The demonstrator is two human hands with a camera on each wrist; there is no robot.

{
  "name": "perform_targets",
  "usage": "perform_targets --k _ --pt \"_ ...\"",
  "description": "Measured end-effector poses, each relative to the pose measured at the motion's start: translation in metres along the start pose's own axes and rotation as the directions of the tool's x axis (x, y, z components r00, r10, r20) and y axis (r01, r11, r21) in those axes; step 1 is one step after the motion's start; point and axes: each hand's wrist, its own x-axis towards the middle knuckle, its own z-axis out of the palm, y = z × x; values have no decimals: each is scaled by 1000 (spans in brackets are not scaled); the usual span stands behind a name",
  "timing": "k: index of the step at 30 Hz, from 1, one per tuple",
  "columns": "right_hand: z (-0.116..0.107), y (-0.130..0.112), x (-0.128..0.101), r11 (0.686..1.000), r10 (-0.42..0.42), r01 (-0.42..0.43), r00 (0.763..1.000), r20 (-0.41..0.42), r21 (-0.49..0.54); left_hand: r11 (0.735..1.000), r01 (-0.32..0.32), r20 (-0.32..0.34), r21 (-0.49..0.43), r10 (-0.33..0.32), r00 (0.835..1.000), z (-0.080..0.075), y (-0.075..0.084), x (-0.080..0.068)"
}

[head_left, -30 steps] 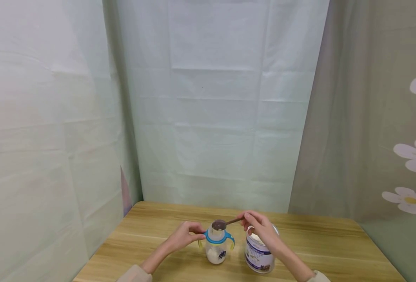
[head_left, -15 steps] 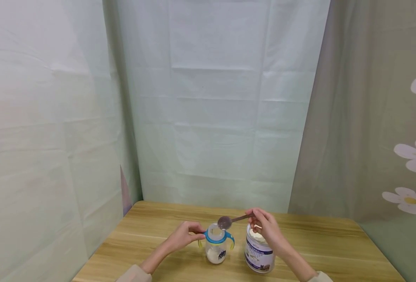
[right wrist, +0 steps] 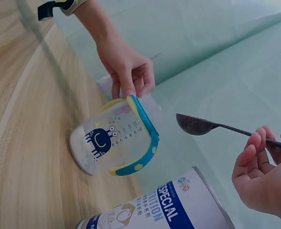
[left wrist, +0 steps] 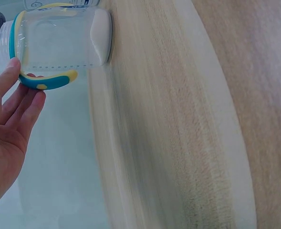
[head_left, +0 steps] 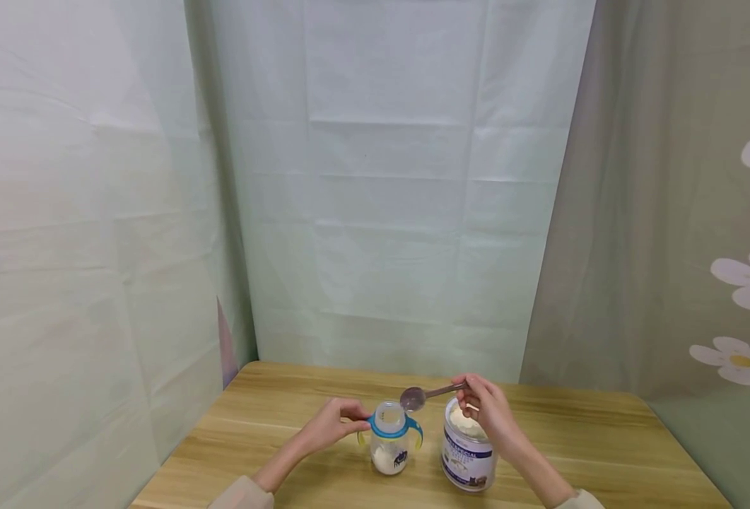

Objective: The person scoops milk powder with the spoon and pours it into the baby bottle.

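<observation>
A clear baby bottle (head_left: 387,437) with a blue and yellow two-handled collar stands uncapped on the table, white powder at its bottom. My left hand (head_left: 334,427) pinches the collar's left handle between thumb and fingers, as the left wrist view (left wrist: 16,109) also shows. My right hand (head_left: 485,412) grips a dark measuring spoon (right wrist: 197,125) by the end of its handle. The spoon's bowl is held just right of the bottle's mouth, above table height. Beneath the right hand stands an open milk powder can (head_left: 468,459), with pale powder visible inside.
The wooden table (head_left: 285,396) has a rounded back-left corner. Pale curtains (head_left: 387,212) hang close behind it and on both sides; the right one carries printed flowers. The can stands a short way right of the bottle.
The right hand has moved the spoon from over the bottle's mouth rightward, to beside it and nearer the can. The left hand and the bottle have stayed in place.
</observation>
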Motion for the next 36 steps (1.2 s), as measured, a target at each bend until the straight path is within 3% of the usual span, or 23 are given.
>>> perform_targets --k 3,9,17,29,36 --pt "-2 -1 -1 1000 -2 2 1000 -12 16 1000 1 0 2 -1 1000 0 1 -1" --pt "-5 -1 -2 999 -8 10 998 -55 35 1000 -15 2 17 15 1000 1 -11 4" --pt "-11 -1 -3 999 -22 26 997 -79 48 998 -34 21 -45 35 999 -3 -13 2" --pt "-19 -5 -5 999 -7 14 990 -138 47 999 -23 8 -49 23 1000 -1 -16 4" --pt "-25 -5 -7 997 -44 53 988 -150 58 998 -20 14 -52 21 1000 -2 -14 3"
